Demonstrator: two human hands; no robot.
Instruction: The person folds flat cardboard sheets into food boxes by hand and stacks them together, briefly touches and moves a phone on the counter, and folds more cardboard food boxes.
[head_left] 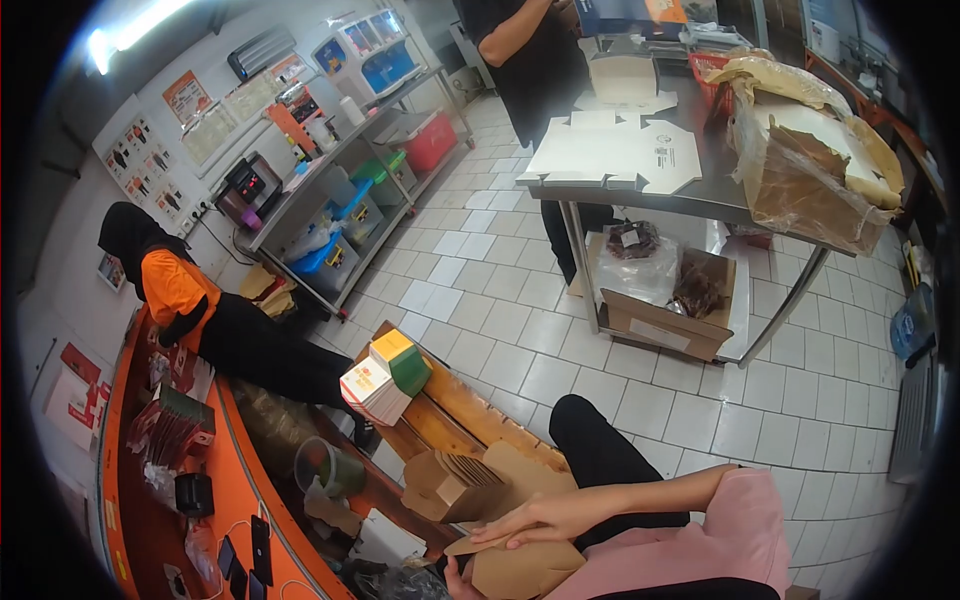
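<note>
Low in the view, my right hand [535,520] lies with its fingers stretched out over the top of a brown cardboard box [525,570]. At the box's left side my left hand [458,582] shows only in part, with its fingers against the cardboard. Just beyond my hands, a nested stack of brown boxes [465,485] and a flat brown piece of card [525,465] rest on a wooden bench [440,425]. Farther along the bench stand a white stack of cartons [372,390] and a green and yellow stack [402,362].
An orange counter [250,480] holds phones and a black device [193,495]. A person in orange [175,285] leans at it. Another person in black [530,70] stands by a metal table [720,200] with white card sheets [615,150]. A green bin [330,467] is beside the bench.
</note>
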